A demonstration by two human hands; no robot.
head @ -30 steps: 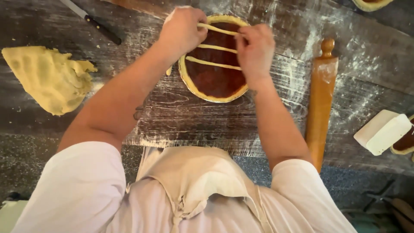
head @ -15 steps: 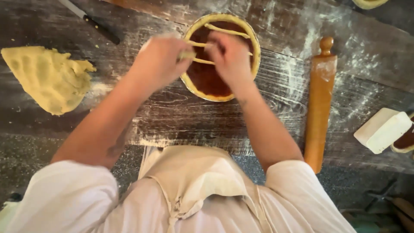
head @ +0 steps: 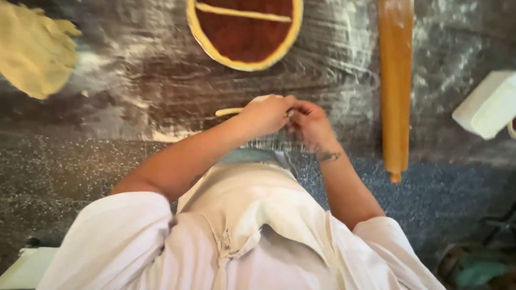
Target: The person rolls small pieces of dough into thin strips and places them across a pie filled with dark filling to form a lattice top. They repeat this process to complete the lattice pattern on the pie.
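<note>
Both hands meet at the near tabletop (head: 161, 91) edge, the left hand (head: 267, 114) seemingly pinching a dough strip (head: 229, 111) that runs leftward, the right hand (head: 309, 119) curled beside it, the jam tart (head: 244, 32) lying straight ahead.

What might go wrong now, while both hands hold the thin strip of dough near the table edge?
1. The dough strip is thin and sticks out past the left hand; it may tear or stretch between that hand and the right hand.
2. The hands work close to the edge of the floured table, so a dropped strip could fall off.
3. The rolling pin overhangs the edge beside the right arm; a nudge might roll it off.
</note>
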